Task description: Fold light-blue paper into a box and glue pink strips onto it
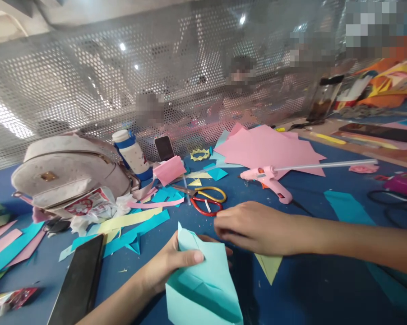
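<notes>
My left hand [176, 258] is closed around a folded piece of aqua paper [203, 280], the thumb lying on top and fingertips showing at its far side. The paper has a pointed corner at the top and an open pocket-like fold below. Above and right of it is my right hand [252, 229], back upward, fingers curled together; whatever they hold, if anything, is hidden. Close to its fingertips lies a pair of scissors [208, 200] with one yellow and one red handle. Partly under the right wrist, a yellow-green paper piece [270, 267] pokes out.
A pink glue gun [273, 183] with a long glue stick lies beyond my right hand, near pink paper sheets [267, 146]. Leftward are paper strips [136, 219], a dark phone [78, 280], a backpack [68, 169] and a bottle [132, 153]. A perforated metal screen [176, 76] stands behind.
</notes>
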The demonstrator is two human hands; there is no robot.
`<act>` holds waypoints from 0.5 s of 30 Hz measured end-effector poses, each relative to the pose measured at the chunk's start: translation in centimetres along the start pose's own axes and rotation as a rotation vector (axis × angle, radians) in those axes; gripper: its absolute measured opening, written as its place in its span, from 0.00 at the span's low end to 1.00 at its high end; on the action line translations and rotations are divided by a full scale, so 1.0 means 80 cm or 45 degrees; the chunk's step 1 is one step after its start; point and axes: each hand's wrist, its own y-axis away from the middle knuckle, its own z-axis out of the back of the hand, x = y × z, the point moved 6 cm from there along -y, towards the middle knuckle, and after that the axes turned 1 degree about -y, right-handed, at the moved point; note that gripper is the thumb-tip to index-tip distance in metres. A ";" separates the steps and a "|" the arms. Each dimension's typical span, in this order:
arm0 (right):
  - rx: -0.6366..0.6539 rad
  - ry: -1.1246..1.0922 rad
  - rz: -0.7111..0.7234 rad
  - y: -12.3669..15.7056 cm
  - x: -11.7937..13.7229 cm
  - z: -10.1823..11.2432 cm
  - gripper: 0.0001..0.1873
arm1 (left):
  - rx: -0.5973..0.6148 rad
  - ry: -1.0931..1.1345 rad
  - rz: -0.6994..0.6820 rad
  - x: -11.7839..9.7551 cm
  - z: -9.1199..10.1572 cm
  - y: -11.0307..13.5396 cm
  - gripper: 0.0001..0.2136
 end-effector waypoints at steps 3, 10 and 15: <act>0.196 0.337 0.001 0.023 0.000 0.008 0.10 | 0.003 -0.028 -0.015 -0.001 0.006 0.003 0.22; 0.475 0.232 -0.032 0.024 -0.009 0.000 0.13 | 0.025 -0.035 -0.107 -0.003 0.010 0.006 0.18; 0.214 0.494 -0.049 0.017 0.016 0.059 0.09 | -0.018 0.095 -0.091 0.010 0.022 0.005 0.19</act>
